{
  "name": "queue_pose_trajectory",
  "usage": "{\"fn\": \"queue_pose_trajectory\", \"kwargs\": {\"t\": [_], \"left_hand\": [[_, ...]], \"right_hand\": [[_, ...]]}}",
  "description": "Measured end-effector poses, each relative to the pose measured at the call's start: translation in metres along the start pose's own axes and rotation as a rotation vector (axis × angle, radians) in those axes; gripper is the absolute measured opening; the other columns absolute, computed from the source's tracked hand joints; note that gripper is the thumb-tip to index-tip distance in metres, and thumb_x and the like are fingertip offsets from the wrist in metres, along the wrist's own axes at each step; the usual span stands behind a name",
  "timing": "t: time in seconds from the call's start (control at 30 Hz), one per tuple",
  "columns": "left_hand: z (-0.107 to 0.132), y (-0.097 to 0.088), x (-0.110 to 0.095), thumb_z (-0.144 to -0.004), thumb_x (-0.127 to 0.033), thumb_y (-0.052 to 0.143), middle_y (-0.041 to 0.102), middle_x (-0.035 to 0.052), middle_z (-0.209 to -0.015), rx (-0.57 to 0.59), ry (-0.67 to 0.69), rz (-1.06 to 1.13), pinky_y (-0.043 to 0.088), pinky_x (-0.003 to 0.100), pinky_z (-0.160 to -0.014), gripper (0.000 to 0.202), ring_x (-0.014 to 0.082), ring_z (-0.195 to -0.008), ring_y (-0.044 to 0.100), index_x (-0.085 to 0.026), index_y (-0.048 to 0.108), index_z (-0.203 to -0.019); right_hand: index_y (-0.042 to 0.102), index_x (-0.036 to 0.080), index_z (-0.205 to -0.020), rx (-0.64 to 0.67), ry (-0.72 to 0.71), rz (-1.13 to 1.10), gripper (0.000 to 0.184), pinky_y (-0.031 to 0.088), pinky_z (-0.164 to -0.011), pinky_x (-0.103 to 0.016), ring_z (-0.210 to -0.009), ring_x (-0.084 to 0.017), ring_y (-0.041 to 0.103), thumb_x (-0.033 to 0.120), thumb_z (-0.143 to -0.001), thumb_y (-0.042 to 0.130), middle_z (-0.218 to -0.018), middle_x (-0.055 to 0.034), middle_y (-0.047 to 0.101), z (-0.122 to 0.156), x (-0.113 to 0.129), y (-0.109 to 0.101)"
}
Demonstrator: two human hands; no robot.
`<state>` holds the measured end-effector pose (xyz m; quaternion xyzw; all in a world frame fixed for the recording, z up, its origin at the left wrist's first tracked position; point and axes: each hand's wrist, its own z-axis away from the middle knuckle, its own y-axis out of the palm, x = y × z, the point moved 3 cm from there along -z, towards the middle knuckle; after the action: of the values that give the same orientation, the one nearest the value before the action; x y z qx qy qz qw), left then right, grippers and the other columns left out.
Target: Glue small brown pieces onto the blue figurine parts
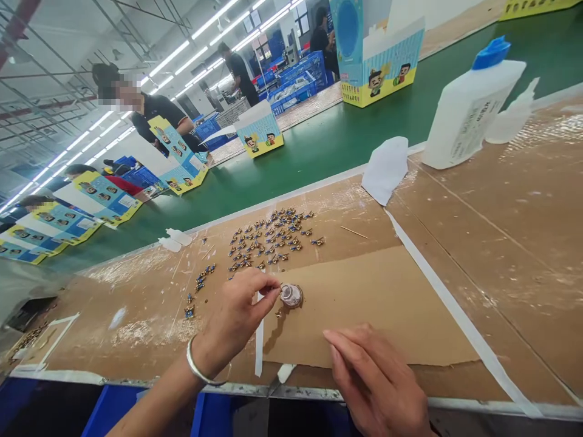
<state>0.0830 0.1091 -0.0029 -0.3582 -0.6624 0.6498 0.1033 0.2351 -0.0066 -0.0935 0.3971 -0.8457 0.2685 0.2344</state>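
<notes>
The small round cap (291, 295), a shallow dish-like piece with a pale sheen inside, lay on the brown cardboard sheet (387, 303) just past the fingertips of the left hand (237, 315). That grip was pinched: thumb and forefinger were closed together at the cap's near-left rim, touching it or holding something very small against it; which of the two could not be told. From the pinch the cap lay just ahead and to the right, almost at the fingertips, and being round it had no long axis to line up with.

The right hand (373, 382) rested flat and released on the cardboard, nearer the body and to the right of the cap, holding nothing. So the left hand was clearly the nearer one.

Beyond the left grip, farther across the surface (523, 255), a scatter of tiny gold-and-blue pieces (271, 237) was spread out, well apart from the cap, with a few strays (200, 280) to the left of the grip.

Far to the right stood a white bottle with a blue cap (471, 106); its label was printed, but too blurred to read. The cartoon-figure boxes (378, 57) on the green belt (319, 145) showed no legible writing either.
</notes>
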Motion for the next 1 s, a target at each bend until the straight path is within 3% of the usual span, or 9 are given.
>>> {"fn": "queue_pose_trajectory", "kwargs": {"t": [1.0], "left_hand": [[-0.012, 0.012, 0.004, -0.083, -0.017, 0.058, 0.061, -0.0015, -0.073, 0.069, 0.115, -0.119, 0.042, 0.028, -0.068, 0.005, 0.0130, -0.071, 0.055, -0.021, 0.062, -0.081]], "right_hand": [[0.058, 0.009, -0.105, -0.033, 0.037, -0.076, 0.031, 0.046, -0.070, -0.032, -0.080, -0.015, 0.052, -0.003, -0.076, 0.054, -0.088, -0.0092, 0.059, -0.001, 0.002, -0.002]]}}
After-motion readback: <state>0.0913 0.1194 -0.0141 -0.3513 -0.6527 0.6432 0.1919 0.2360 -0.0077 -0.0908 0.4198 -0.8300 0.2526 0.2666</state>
